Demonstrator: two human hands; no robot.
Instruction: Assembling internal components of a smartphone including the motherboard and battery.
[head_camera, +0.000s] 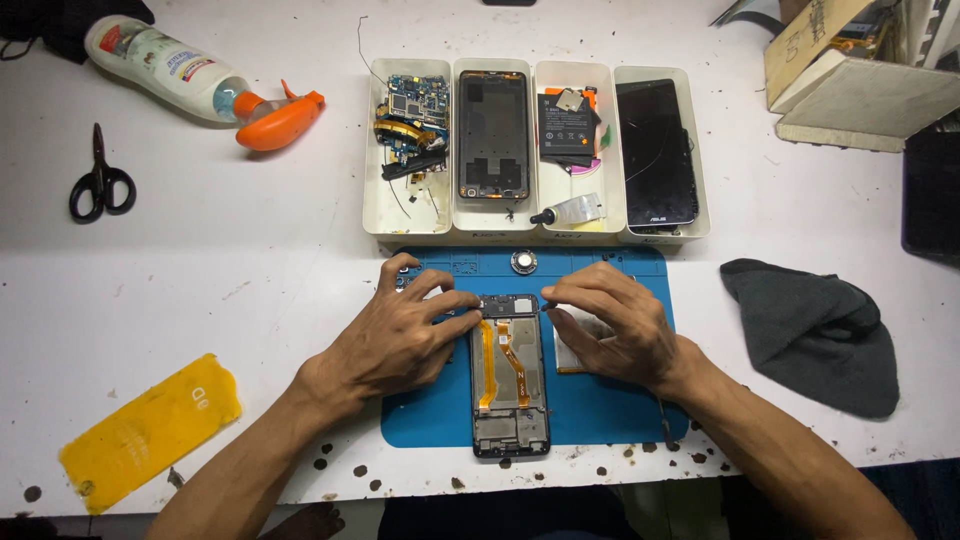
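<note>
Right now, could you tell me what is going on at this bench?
A person has an opened phone lying on a blue mat, its orange ribbon cables exposed. The left hand steadies the phone's upper left edge, while the right hand works at its top edge with what looks like a thin tool, too small to identify. Behind the mat, four white trays hold a circuit board, a frame, a battery and a screen. Scissors, a spray bottle and a grey cloth lie around.
</note>
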